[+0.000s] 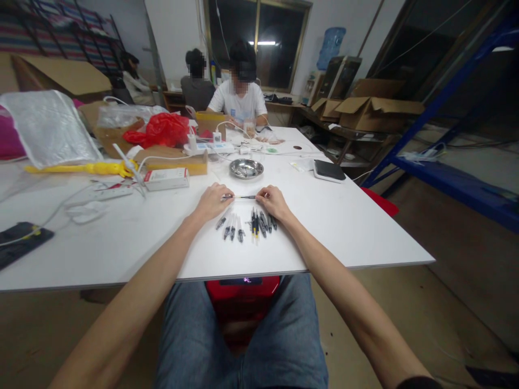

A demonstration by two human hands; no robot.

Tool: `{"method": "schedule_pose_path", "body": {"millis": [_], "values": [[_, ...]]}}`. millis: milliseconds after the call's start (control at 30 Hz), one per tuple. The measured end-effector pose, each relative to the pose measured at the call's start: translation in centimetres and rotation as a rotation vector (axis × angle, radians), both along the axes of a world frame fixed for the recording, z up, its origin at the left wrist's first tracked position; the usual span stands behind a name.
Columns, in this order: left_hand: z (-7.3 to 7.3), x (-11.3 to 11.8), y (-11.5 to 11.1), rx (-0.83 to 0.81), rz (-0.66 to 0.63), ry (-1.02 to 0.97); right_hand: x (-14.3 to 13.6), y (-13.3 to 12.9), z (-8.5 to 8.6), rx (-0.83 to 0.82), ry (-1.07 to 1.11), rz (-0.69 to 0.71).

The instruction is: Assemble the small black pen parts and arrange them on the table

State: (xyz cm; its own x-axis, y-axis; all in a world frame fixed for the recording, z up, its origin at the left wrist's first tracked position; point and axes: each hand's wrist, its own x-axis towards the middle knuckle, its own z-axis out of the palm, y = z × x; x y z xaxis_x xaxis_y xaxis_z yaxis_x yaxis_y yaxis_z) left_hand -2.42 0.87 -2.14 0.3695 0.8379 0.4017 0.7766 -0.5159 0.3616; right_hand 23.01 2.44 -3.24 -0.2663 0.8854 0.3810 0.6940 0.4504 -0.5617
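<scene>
Just above the table, my left hand (214,201) and my right hand (274,201) face each other, fingers pinched. Between them runs a slim pen refill (245,197), dark toward the right and pale with a hint of yellow toward the left. Each hand grips one end; the fingers cover the tips. Below my left hand lie several clear pen barrels with dark grips (232,229), side by side. Under my right hand is a group of dark pen parts (263,223), with yellow-ended refills (255,226) at its left side. A round steel dish (246,169) stands beyond my hands, small bits inside.
A white box (166,179), red plastic bag (168,130), power strip (211,147) and cables crowd the left and far side. A black-topped device (329,170) lies to the right. Across the table (357,232) sits a person in white (242,100); blue shelving (458,189) stands right.
</scene>
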Motion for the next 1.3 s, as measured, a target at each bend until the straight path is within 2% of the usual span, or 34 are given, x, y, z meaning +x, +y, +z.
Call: {"method": "schedule_pose_path", "body": {"millis": [200, 367, 467, 667, 767, 900, 967, 1167, 1300], "values": [[-0.4, -0.6, 0.2, -0.023, -0.012, -0.141, 0.0, -0.6, -0.1, 0.014, 0.05, -0.039], [0.2, -0.7, -2.5, 0.056, 0.125, -0.217, 0.4, -2.0, 0.1, 0.053, 0.153, -0.122], [0.3, -1.2, -4.6, 0.021, 0.224, -0.159, 0.5, -2.6, -0.2, 0.05, 0.159, -0.146], [0.1, -1.8, -6.3, -0.111, 0.23, -0.029, 0.6, -3.4, -0.5, 0.036, 0.221, -0.243], [0.0, -1.6, -6.3, -0.123, 0.17, -0.029, 0.4, -4.8, 0.1, 0.045, 0.277, -0.148], [-0.6, -1.8, -5.9, -0.159, 0.084, -0.162, -0.3, -6.9, 1.8, 0.098, 0.24, 0.2], [-0.9, -2.0, -5.6, -0.159, 0.052, -0.207, -0.7, -7.4, 2.5, 0.076, 0.147, 0.31], [-1.2, -2.1, -5.3, -0.143, -0.019, -0.226, -0.9, -6.5, 3.3, 0.016, -0.071, 0.395], [-0.9, -1.9, -5.5, -0.064, -0.047, -0.138, 0.0, -5.7, 4.0, -0.018, -0.17, 0.364]]}}
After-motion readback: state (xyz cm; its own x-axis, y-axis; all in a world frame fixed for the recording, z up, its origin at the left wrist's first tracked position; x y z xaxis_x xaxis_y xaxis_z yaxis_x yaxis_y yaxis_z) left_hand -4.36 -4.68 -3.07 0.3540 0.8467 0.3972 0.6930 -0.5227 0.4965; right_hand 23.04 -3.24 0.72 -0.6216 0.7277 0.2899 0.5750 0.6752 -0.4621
